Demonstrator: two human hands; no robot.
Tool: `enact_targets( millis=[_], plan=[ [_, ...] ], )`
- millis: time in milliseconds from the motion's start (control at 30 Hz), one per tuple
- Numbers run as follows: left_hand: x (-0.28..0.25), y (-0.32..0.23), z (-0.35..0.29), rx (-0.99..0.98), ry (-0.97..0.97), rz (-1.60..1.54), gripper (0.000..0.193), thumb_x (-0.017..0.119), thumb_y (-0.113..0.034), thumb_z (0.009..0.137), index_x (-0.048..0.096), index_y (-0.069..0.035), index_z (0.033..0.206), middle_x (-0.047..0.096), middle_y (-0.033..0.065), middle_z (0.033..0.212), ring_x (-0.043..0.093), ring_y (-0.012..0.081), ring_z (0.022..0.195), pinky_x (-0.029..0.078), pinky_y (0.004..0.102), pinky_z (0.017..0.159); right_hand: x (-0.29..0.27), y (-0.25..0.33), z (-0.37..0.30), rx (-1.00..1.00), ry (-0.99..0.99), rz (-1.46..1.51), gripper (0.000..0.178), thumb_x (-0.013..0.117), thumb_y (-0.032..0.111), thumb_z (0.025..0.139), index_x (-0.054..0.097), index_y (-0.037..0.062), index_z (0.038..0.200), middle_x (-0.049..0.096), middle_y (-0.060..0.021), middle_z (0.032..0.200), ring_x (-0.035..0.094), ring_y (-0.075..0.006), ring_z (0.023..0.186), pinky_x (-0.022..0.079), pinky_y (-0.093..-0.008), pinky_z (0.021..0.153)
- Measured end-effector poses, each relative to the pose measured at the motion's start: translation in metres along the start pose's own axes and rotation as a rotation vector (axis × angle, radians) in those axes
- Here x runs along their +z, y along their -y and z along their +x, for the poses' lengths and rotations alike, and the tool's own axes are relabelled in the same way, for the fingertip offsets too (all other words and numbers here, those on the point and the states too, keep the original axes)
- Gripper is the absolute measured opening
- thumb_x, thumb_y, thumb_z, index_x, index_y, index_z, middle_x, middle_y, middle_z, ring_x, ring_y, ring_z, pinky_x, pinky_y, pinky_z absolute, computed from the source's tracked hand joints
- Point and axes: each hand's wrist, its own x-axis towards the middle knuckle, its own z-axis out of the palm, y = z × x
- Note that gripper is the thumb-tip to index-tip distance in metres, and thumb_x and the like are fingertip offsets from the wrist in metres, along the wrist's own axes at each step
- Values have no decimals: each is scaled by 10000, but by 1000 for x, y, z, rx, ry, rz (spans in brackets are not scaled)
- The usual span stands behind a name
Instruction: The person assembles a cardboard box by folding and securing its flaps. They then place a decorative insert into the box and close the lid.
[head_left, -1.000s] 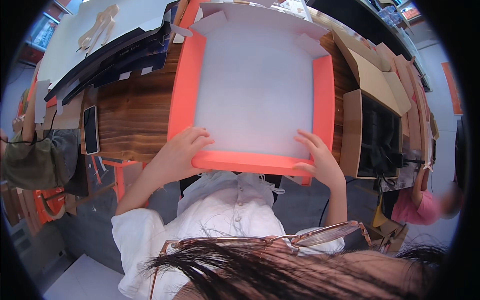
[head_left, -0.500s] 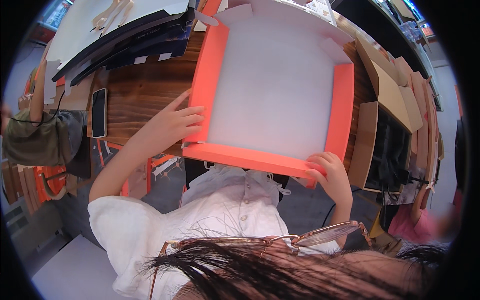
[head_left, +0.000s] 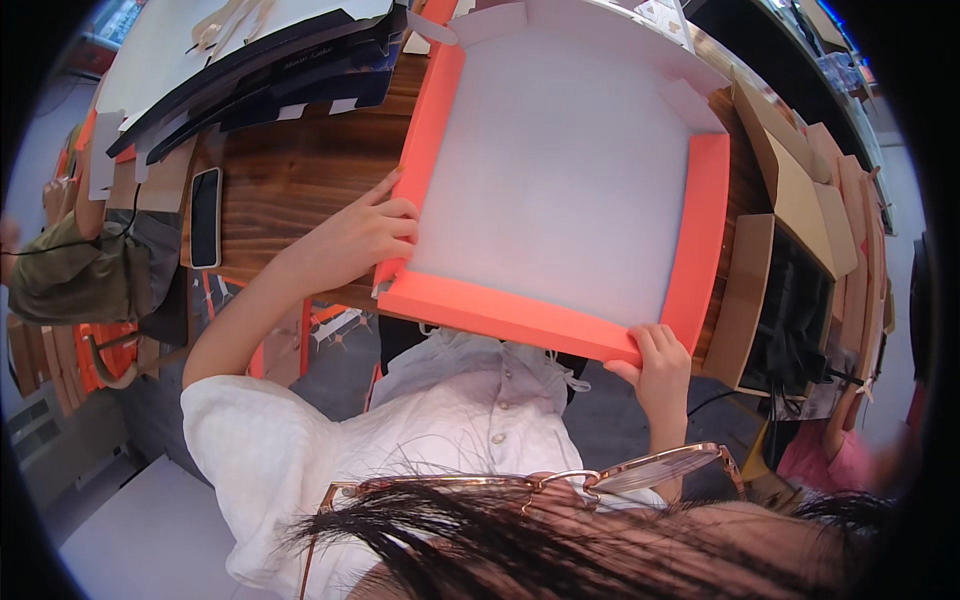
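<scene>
An open, shallow cardboard box (head_left: 560, 170), orange on its side walls and pale grey inside, lies on the wooden table in front of me. At its near left corner, my left hand (head_left: 370, 240) grips the left wall, fingers bent over the orange edge and the index finger stretched along it. My right hand (head_left: 655, 375) holds the near right corner, fingers over the front wall and thumb against its outer side. Pale flaps stand at the far corners, and the far wall shows its pale inner face.
A phone (head_left: 206, 218) lies on the wooden table (head_left: 310, 150) to the left. Dark folded cardboard (head_left: 290, 75) is stacked behind it. To the right stands an open brown carton (head_left: 742, 300) with black contents. Other people's arms show at both sides.
The box sits slightly further right in view. My left fingers have curled more around the left wall. The front wall shows a wider orange face, and my right thumb has shifted lower.
</scene>
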Motion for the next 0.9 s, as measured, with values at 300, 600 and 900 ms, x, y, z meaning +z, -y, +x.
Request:
enact_targets(
  millis=[300, 600, 900],
  plan=[
    [4, 0, 1, -10, -38, 4, 67, 616, -50, 700, 625, -95, 749, 592, -6, 911, 546, 159, 1046, 183, 508, 1184, -12, -1, 13, -30, 212, 3, 520, 757, 487, 599, 573, 34, 779, 551, -57, 729, 556, -235, 707, 468, -355, 595],
    [12, 1, 0, -27, -46, -173, 34, 634, -103, 660, 644, -108, 628, 557, -2, 838, 527, 185, 993, 247, 458, 1169, 4, -7, 3, -43, 55, -12, 458, 800, 434, 590, 555, 58, 679, 525, -33, 613, 537, -211, 590, 428, -333, 516],
    [-2, -11, 4, -73, 99, -4, 87, 650, -108, 662, 696, -171, 626, 533, -22, 841, 497, 164, 1054, 206, 565, 1150, 1, -6, 10, -34, 81, 17, 446, 804, 421, 582, 550, 62, 658, 547, -36, 614, 551, -210, 599, 442, -343, 533]
  ],
)
